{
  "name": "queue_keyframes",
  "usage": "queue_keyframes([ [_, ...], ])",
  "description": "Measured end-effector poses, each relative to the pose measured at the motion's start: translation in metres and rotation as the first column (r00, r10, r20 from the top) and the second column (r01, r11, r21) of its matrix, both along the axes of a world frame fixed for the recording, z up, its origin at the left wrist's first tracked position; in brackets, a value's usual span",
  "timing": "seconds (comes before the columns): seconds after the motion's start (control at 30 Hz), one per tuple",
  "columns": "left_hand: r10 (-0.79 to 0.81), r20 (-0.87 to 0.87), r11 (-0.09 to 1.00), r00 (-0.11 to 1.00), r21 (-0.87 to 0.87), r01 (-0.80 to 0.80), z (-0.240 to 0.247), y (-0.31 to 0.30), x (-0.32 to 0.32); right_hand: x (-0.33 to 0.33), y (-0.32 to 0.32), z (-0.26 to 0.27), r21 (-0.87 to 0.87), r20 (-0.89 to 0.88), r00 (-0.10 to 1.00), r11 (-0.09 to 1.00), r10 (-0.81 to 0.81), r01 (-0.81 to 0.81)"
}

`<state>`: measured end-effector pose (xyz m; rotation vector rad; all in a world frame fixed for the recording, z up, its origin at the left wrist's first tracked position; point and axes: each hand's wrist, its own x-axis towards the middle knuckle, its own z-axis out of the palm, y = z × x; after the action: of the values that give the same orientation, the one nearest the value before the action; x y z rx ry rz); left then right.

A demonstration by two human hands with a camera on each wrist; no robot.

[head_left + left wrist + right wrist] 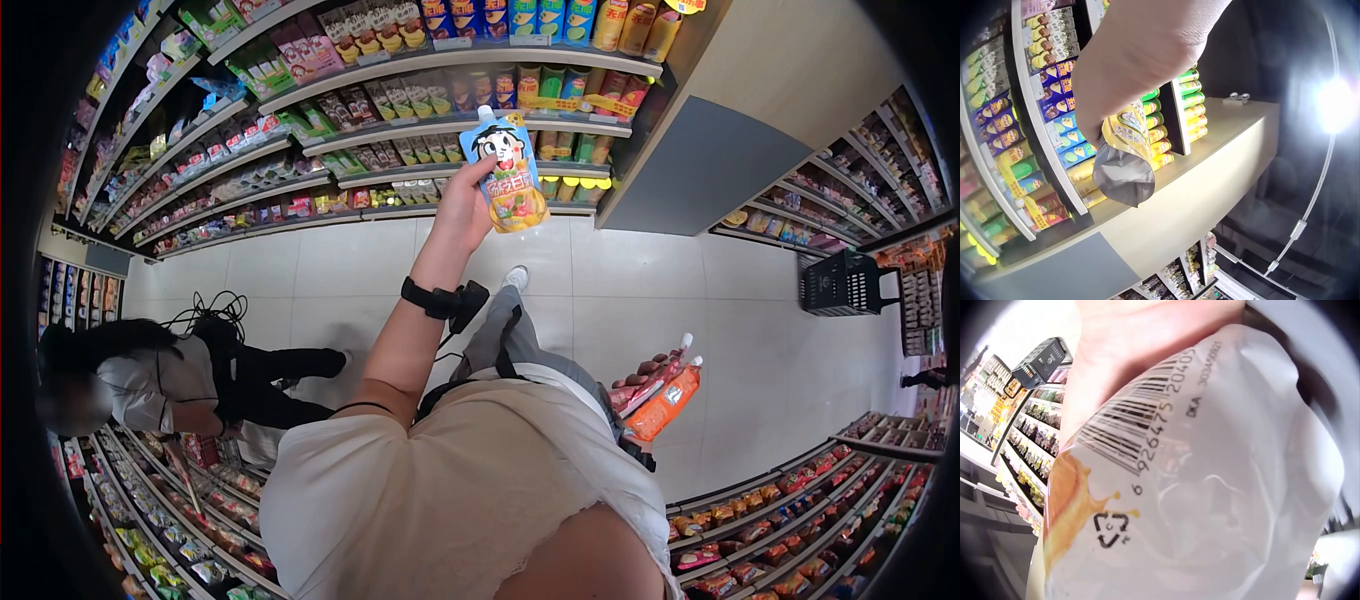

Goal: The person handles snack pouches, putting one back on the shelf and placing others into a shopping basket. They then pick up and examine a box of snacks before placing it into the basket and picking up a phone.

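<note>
My left hand (466,208) holds up a blue and yellow spout pouch (514,195) with a cartoon face and a white cap. Its thumb lies across the pouch front. In the left wrist view, the grey folded base of that pouch (1124,178) hangs below the hand (1141,59). Low at the right side of the body, my right hand (632,379) grips an orange spout pouch (664,408) together with a red and pink one (645,391), white caps upward. The right wrist view is filled by a white pouch back with a barcode (1125,422), partly covering the hand (1141,331).
Shelves of boxed and canned snacks (430,120) stand ahead, beside a wood and grey end panel (690,160). A black shopping basket (845,285) is on the right. Another person (165,385) stands at the left. Snack shelves (790,510) also run behind.
</note>
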<state>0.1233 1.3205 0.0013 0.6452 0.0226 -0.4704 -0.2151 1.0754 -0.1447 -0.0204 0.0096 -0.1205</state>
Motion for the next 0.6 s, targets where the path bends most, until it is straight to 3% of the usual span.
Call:
queue_keyframes([
  [0.1,0.008,0.096,0.995,0.995,0.099,-0.018,-0.0068,0.0003,0.0018,-0.0002,0.0001,0.001,-0.005,-0.001,1.0,1.0,0.002,-0.002],
  [0.3,0.004,0.118,0.982,0.993,0.186,-0.027,0.0004,-0.0016,-0.0057,-0.0016,0.0013,0.0028,-0.014,0.0,1.0,1.0,0.001,-0.001],
  [0.6,-0.011,0.099,0.978,0.995,0.21,-0.01,-0.0025,-0.0028,-0.0027,-0.001,0.0034,0.0027,-0.021,0.003,1.0,1.0,-0.008,0.008],
])
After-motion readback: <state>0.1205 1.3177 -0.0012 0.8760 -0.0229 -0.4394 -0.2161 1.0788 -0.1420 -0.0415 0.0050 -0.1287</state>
